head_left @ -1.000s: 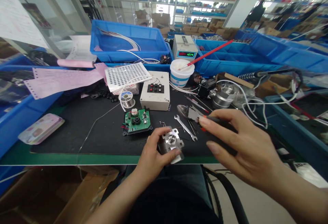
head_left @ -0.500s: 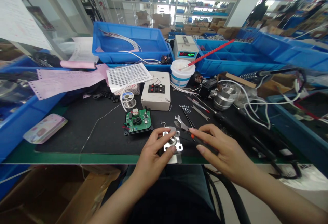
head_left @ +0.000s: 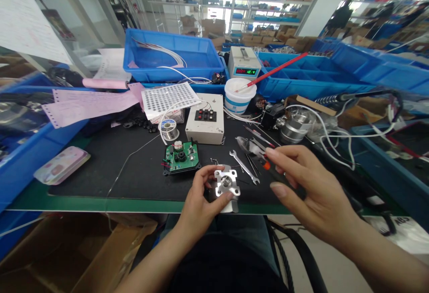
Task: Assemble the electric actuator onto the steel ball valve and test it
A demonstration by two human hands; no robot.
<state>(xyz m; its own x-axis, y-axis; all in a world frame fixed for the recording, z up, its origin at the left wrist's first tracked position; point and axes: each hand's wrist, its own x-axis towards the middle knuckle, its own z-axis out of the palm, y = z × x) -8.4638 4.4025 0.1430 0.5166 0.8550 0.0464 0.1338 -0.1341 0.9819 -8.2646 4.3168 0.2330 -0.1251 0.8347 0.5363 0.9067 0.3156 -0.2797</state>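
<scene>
Fitting (head_left: 225, 188) of bare metal pinched in L hand (head_left: 203, 198) at near edge of tabletop (head_left: 134, 181).
R hand (head_left: 311, 189), part-open, has loose hold of pliers (head_left: 256, 150); fitting prob. rigid, fairly light, slick-faced, best gripped by outer rim w/ ctr. left clear.

The power supply (head_left: 244, 57) shows green digits, "12." and, after a gap, "4"; its red digits are blurred. Print on the spool (head_left: 170, 131), the pink sheet (head_left: 95, 107) and the hanging sheet (head_left: 28, 24) is too small to read.
</scene>
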